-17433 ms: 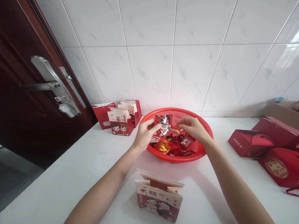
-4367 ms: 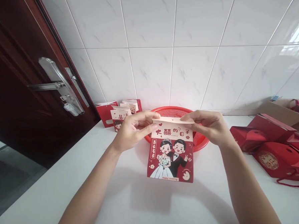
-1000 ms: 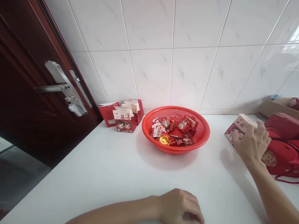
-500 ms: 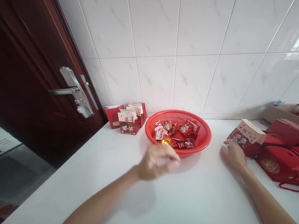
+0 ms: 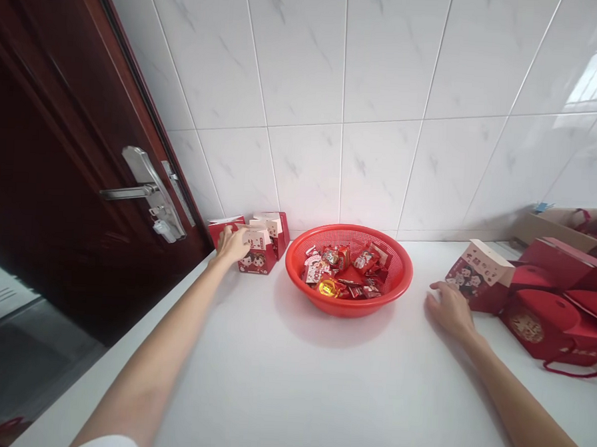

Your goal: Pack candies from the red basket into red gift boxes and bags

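Note:
My left hand (image 5: 231, 244) is at a small red and cream box (image 5: 256, 260) printed with cartoon faces, its fingers over the box's left side and top. Two more such boxes stand close behind, against the wall. My right hand (image 5: 450, 307) rests on the table with its fingers apart, just in front of a similar box (image 5: 476, 278) and holding nothing. Between the hands stands a red plastic basket (image 5: 346, 310) with red-wrapped sweets (image 5: 343, 269) and one gold round piece (image 5: 329, 288) in it.
Several red boxes (image 5: 541, 323) with cord handles lie at the right. A cardboard box (image 5: 553, 230) stands behind them. White wall tiles (image 5: 307, 64) rise behind the white table (image 5: 340, 392). A dark wooden door (image 5: 53, 137) with a metal handle is at the left.
My left hand has moved left and away from me, from in front of the basket to the small box. My right hand stays by the right-hand box. The view has shifted slightly.

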`<state>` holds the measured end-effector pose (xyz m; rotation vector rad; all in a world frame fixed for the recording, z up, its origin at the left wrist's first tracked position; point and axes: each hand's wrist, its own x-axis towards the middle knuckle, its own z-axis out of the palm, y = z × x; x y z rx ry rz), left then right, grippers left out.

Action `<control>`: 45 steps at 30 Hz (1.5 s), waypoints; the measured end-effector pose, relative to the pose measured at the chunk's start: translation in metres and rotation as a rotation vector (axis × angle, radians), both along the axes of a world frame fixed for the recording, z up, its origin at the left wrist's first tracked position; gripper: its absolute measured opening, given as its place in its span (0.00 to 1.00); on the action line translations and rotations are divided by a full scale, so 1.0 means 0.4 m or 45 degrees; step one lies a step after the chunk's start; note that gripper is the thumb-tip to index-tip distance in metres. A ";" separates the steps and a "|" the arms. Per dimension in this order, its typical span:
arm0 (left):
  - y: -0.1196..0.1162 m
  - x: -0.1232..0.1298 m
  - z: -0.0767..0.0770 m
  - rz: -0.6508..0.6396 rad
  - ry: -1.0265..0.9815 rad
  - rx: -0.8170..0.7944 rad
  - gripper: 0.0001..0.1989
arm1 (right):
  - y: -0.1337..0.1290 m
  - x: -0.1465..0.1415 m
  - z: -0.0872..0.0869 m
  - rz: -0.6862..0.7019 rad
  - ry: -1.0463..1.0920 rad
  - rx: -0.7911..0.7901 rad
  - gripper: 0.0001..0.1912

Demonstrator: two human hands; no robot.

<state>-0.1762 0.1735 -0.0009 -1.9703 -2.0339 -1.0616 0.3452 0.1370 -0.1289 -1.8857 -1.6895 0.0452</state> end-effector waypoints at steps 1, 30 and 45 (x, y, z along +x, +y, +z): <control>0.000 0.005 0.001 0.094 -0.023 -0.044 0.07 | -0.001 0.000 0.001 0.001 0.003 -0.002 0.13; -0.397 0.417 -0.012 -0.979 -0.320 -0.096 0.06 | -0.107 -0.125 0.139 0.327 0.291 1.035 0.04; -0.374 0.452 -0.064 -1.000 -0.856 -0.430 0.12 | -0.258 -0.283 0.144 1.174 0.394 0.838 0.14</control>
